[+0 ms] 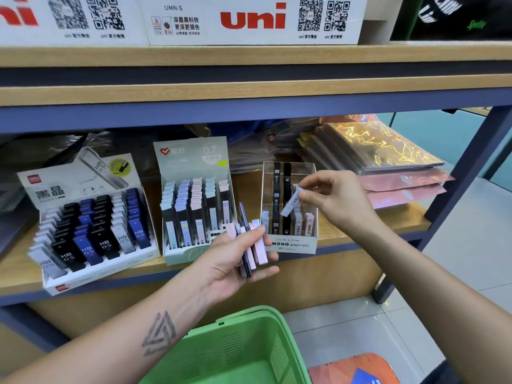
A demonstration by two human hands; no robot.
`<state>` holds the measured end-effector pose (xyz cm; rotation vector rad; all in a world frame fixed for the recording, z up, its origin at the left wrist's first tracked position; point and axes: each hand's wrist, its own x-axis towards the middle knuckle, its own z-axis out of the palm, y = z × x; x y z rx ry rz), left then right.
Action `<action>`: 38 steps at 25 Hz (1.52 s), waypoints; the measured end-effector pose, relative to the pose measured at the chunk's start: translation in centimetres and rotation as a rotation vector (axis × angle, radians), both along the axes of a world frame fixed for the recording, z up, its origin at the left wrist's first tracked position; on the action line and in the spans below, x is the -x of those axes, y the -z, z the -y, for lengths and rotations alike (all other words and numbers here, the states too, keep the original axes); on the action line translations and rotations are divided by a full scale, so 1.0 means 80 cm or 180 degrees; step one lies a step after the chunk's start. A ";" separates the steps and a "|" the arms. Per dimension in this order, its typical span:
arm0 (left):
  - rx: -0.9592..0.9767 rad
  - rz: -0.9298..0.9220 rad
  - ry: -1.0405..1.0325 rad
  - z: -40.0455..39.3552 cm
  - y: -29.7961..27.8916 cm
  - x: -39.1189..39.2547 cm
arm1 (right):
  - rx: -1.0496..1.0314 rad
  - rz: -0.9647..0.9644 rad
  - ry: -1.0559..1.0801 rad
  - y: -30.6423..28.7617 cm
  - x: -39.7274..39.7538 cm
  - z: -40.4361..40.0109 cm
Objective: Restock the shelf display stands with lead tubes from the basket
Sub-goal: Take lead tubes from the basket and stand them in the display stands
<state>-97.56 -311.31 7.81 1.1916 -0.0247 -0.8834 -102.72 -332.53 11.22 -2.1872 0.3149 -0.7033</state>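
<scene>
My left hand [232, 261] grips a fan of several lead tubes [256, 245], pink, pale and dark blue, in front of the shelf edge. My right hand [332, 200] pinches a single pale blue lead tube [291, 203], tilted, over the clear MONO graph display stand [291, 243], which holds black and pastel tubes. A middle stand [177, 253] marked 0.7 holds rows of pastel-capped tubes. To the left, a white stand [91, 281] carries black, blue and grey HB 0.5 tubes. The green basket [249, 322] sits below my arms.
The stands sit on a wooden shelf [360, 236] with a blue metal frame [457, 173]. Stacked shiny plastic sleeves [382, 151] lie at the right of the shelf. White uni boxes [249, 20] stand on the upper shelf. Tiled floor lies at the lower right.
</scene>
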 end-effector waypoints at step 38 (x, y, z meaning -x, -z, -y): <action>-0.0130 0.0170 -0.0008 -0.002 0.008 -0.027 | -0.0161 -0.0239 -0.0057 -0.037 -0.033 0.034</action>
